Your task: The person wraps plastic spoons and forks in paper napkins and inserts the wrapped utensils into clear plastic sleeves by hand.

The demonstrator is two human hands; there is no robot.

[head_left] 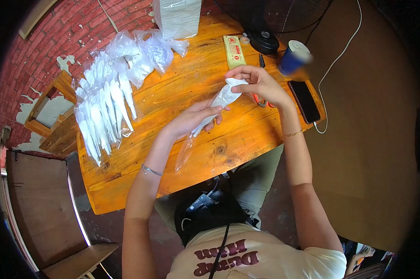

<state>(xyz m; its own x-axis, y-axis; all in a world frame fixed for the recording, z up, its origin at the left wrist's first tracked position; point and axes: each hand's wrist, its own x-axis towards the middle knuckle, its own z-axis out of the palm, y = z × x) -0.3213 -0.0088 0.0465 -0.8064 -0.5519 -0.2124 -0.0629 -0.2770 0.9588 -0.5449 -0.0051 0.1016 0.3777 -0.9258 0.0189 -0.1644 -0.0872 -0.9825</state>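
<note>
Above the table's near half, both hands hold a slim clear plastic sleeve (223, 98) with something white inside. My left hand (193, 116) is closed around its middle, the thumb lying along it. Fingers of my right hand (261, 86) pinch its upper end. The sleeve slants down to the left, and its loose tail hangs below my left hand. What the white contents are, I cannot make out. Just behind my right hand lie scissors (261, 100) with orange handles, partly hidden.
Many similar filled sleeves (103, 102) lie in rows on the wooden table (173, 162). Beyond them are clear plastic bags (149, 51) and a white stack (178, 18). A yellow packet (234, 52), a fan base (262, 42), a blue cup (293, 58) and a charging phone (304, 101) stand right.
</note>
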